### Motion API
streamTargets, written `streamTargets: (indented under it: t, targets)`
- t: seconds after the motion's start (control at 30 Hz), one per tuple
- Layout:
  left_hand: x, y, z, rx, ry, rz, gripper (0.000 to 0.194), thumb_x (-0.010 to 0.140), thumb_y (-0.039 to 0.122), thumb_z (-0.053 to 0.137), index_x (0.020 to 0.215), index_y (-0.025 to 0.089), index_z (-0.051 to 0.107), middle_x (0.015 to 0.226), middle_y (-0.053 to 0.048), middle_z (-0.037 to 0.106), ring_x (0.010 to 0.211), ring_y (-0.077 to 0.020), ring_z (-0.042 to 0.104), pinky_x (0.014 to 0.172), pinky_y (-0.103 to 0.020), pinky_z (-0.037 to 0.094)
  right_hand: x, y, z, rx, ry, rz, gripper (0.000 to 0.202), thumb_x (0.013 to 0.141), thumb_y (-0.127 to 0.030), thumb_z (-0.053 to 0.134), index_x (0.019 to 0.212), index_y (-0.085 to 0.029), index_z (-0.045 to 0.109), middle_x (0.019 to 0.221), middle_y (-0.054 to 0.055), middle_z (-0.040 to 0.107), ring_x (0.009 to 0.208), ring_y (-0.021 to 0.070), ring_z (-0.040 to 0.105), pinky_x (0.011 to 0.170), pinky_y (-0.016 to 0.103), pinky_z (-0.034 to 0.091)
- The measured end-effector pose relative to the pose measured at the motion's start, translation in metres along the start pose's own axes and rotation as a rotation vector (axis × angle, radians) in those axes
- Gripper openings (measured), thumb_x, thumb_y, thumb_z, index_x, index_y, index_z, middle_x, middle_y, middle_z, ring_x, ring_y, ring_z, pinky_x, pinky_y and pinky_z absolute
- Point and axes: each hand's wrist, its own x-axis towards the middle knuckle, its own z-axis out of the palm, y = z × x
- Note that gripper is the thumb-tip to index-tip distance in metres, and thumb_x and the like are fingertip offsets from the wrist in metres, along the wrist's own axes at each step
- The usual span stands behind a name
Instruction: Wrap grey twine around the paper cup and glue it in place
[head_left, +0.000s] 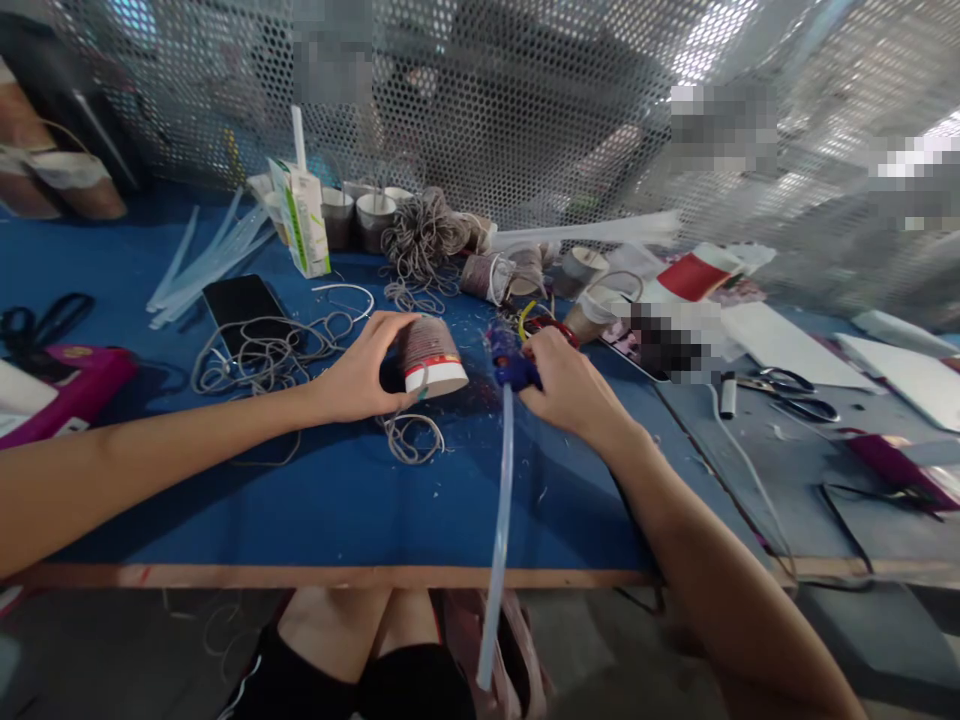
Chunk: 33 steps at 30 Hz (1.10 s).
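Observation:
A paper cup [433, 360], partly wrapped in grey-brown cord with a red and white band showing, lies tilted in the grip of my left hand [367, 368]. Loose grey cord [412, 437] trails beneath it. My right hand [564, 382] is closed around a dark blue glue gun [510, 362], from which a long clear glue stick [501, 530] hangs past the table's front edge. The glue gun points toward the table's back, just right of the cup, and its tip is blurred.
Tangled cord [262, 360] and a black phone [249, 312] lie left. Behind are a drink carton [306, 225], a cord bundle [426, 235] and wrapped cups [487, 277]. Scissors [787, 390] and white sheets [799, 345] lie right. A perforated metal screen [480, 110] stands behind the table [337, 520].

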Motion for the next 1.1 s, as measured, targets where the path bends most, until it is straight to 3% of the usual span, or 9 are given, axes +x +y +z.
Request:
streamTargets:
  t: [0.13, 0.27, 0.4, 0.47, 0.6, 0.77, 0.9, 1.1]
  targets:
    - [0.001, 0.002, 0.0, 0.067, 0.031, 0.036, 0.077, 0.071, 0.032, 0.075, 0.138, 0.021, 0.038, 0.134, -0.015, 0.045, 0.127, -0.0321, 0.051, 0.107, -0.053, 0.051, 0.001, 0.012, 0.001, 0.194, 0.294, -0.086, 0.017, 0.076, -0.032, 0.053, 0.087, -0.021, 0.048, 0.096, 0.012, 0.056, 0.087, 0.0274, 0.057, 0.081, 0.046, 0.05]
    - [0.0, -0.005, 0.001, 0.107, 0.122, 0.079, 0.083, 0.073, 0.02, 0.07, 0.146, 0.022, 0.03, 0.134, -0.015, 0.046, 0.126, -0.0319, 0.051, 0.105, -0.053, 0.052, -0.003, 0.002, 0.005, 0.499, 0.388, -0.009, 0.022, 0.08, -0.042, 0.059, 0.076, -0.023, 0.051, 0.074, 0.005, 0.058, 0.071, 0.0222, 0.058, 0.07, 0.042, 0.055]
    - [-0.001, -0.008, 0.002, 0.135, 0.077, 0.1, 0.09, 0.072, 0.019, 0.069, 0.151, 0.027, 0.027, 0.127, -0.012, 0.05, 0.117, -0.0299, 0.055, 0.096, -0.052, 0.057, -0.01, -0.009, 0.01, 0.966, 0.199, 0.128, 0.028, 0.078, -0.048, 0.068, 0.074, -0.021, 0.059, 0.048, -0.003, 0.049, 0.038, 0.0135, 0.048, 0.039, 0.031, 0.047]
    - [0.0, -0.007, 0.002, 0.157, 0.032, 0.114, 0.085, 0.074, 0.023, 0.071, 0.149, 0.027, 0.032, 0.123, -0.011, 0.052, 0.114, -0.0293, 0.056, 0.095, -0.051, 0.057, -0.013, -0.01, 0.011, 1.085, 0.089, 0.131, 0.032, 0.077, -0.05, 0.07, 0.07, -0.021, 0.059, 0.042, -0.005, 0.047, 0.031, 0.0119, 0.044, 0.032, 0.029, 0.043]
    - [0.001, -0.004, 0.0, 0.171, 0.098, 0.143, 0.08, 0.074, 0.022, 0.071, 0.145, 0.025, 0.036, 0.13, -0.012, 0.051, 0.121, -0.0298, 0.051, 0.1, -0.051, 0.054, -0.015, -0.011, 0.01, 1.114, -0.013, 0.072, 0.037, 0.076, -0.052, 0.073, 0.062, -0.021, 0.059, 0.038, -0.004, 0.049, 0.029, 0.0112, 0.044, 0.031, 0.027, 0.045]
    - [0.001, -0.003, -0.002, 0.183, 0.194, 0.147, 0.078, 0.074, 0.019, 0.074, 0.143, 0.026, 0.038, 0.133, -0.011, 0.05, 0.123, -0.0271, 0.05, 0.1, -0.048, 0.055, -0.015, -0.024, 0.006, 1.111, -0.019, 0.067, 0.038, 0.074, -0.044, 0.074, 0.052, -0.022, 0.05, 0.035, -0.005, 0.046, 0.029, 0.0097, 0.044, 0.031, 0.024, 0.046]
    - [0.0, -0.002, -0.002, 0.199, 0.229, 0.213, 0.076, 0.077, 0.03, 0.078, 0.143, 0.028, 0.04, 0.131, -0.01, 0.051, 0.121, -0.0274, 0.052, 0.101, -0.047, 0.055, -0.015, -0.035, 0.002, 1.105, -0.042, 0.034, 0.032, 0.073, -0.035, 0.07, 0.052, -0.022, 0.05, 0.037, -0.006, 0.047, 0.029, 0.009, 0.044, 0.029, 0.022, 0.043]
    - [0.0, -0.001, -0.001, 0.228, 0.264, 0.296, 0.069, 0.086, 0.048, 0.069, 0.145, 0.028, 0.039, 0.13, -0.011, 0.052, 0.121, -0.0275, 0.052, 0.1, -0.046, 0.055, -0.015, -0.037, 0.001, 1.066, -0.058, 0.028, 0.018, 0.07, -0.027, 0.066, 0.056, -0.021, 0.056, 0.037, -0.006, 0.048, 0.029, 0.0091, 0.045, 0.03, 0.02, 0.04]
